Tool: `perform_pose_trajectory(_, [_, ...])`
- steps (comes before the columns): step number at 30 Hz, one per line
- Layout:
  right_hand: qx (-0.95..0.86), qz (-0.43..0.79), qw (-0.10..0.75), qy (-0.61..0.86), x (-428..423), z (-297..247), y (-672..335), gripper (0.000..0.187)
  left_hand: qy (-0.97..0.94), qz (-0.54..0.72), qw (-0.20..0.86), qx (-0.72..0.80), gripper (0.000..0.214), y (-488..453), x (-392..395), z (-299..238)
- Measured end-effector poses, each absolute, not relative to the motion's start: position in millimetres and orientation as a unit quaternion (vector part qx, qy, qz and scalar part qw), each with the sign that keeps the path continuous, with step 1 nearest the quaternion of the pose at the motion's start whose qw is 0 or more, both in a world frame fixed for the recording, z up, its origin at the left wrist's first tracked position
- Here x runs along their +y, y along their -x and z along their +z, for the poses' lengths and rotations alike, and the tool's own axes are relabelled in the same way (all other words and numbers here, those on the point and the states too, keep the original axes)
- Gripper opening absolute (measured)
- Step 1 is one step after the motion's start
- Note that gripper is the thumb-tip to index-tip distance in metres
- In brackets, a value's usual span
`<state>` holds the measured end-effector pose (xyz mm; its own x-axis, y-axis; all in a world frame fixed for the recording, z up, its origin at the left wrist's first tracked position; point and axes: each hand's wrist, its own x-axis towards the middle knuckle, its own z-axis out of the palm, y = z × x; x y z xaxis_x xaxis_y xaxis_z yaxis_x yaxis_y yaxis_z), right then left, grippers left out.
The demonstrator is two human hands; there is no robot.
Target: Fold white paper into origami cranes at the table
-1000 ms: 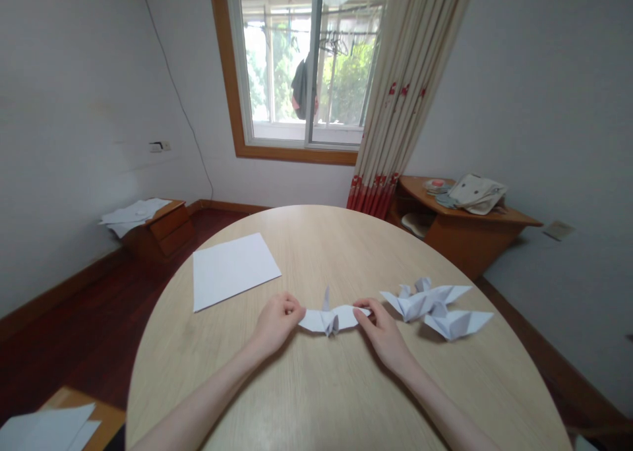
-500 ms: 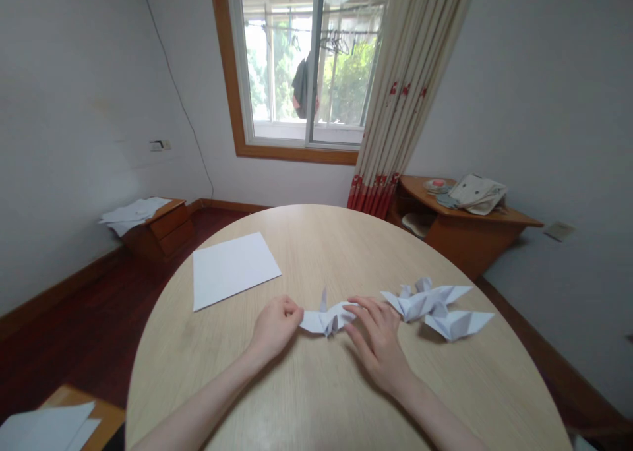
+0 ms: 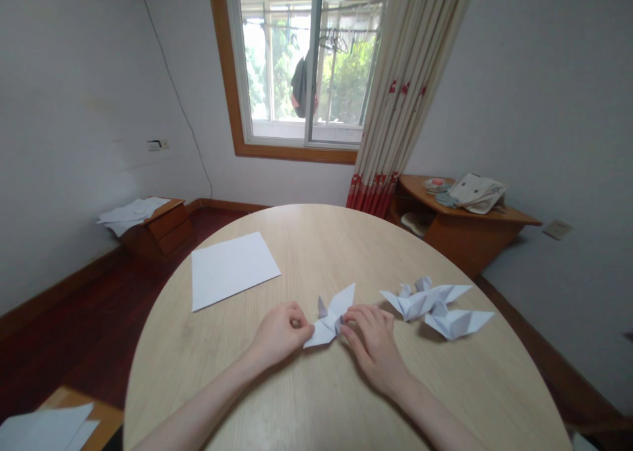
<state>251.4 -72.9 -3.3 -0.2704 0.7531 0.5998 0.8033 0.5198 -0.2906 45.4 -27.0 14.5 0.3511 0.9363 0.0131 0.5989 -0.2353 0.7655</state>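
A white folded paper bird [image 3: 332, 314] rests on the round wooden table [image 3: 306, 398] right in front of me, one wing pointing up and to the right. My left hand [image 3: 279, 332] pinches its left side with curled fingers. My right hand [image 3: 373, 342] pinches the bird's right side near the body with thumb and fingertips. Two finished paper birds [image 3: 435, 304] lie just right of my right hand, touching each other.
A flat white sheet of paper [image 3: 231, 268] lies on the table's left part. A low wooden cabinet [image 3: 158, 223] with papers stands by the left wall, a wooden desk [image 3: 465, 223] with a bag at the right, a curtain [image 3: 400, 108] beside the window.
The paper bird lay stretched flat between my hands; now its right wing stands up. My right hand moved left from the wing tip to the bird's body. My left hand kept its pinch.
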Motion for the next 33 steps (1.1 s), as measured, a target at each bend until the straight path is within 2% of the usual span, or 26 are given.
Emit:
perform_pose_trajectory(7, [-0.778,-0.019,0.384,0.496,-69,-11,-254,0.022,-0.748,0.260,0.391,0.469,0.032,-45,-29,15])
perform_pose_trajectory(11, [-0.764,0.008,0.399,0.506,-67,-15,-254,0.024,-0.739,0.315,0.384,0.454,0.043,-45,-28,16])
perform_pose_trajectory(15, [-0.757,0.049,0.411,0.505,-66,-18,-254,0.024,-0.726,0.386,0.360,0.442,0.035,-43,-26,14])
perform_pose_trajectory(19, [-0.740,0.100,0.437,0.501,-65,-17,-252,0.024,-0.728,0.388,0.404,0.394,0.025,-43,-25,10])
perform_pose_trajectory(25, [-0.726,0.160,0.440,0.504,-66,-14,-250,0.026,-0.757,0.370,0.416,0.341,0.026,-44,-27,6])
perform_pose_trajectory(28, [-0.724,0.180,0.437,0.502,-67,-11,-249,0.028,-0.762,0.374,0.410,0.335,0.035,-44,-28,3])
perform_pose_trajectory(31, [-0.721,0.198,0.437,0.501,-68,-8,-247,0.030,-0.785,0.375,0.379,0.315,0.041,-42,-29,3])
perform_pose_trajectory(33, [-0.717,0.197,0.443,0.500,-69,-8,-246,0.031,-0.808,0.370,0.346,0.300,0.038,-41,-30,4])
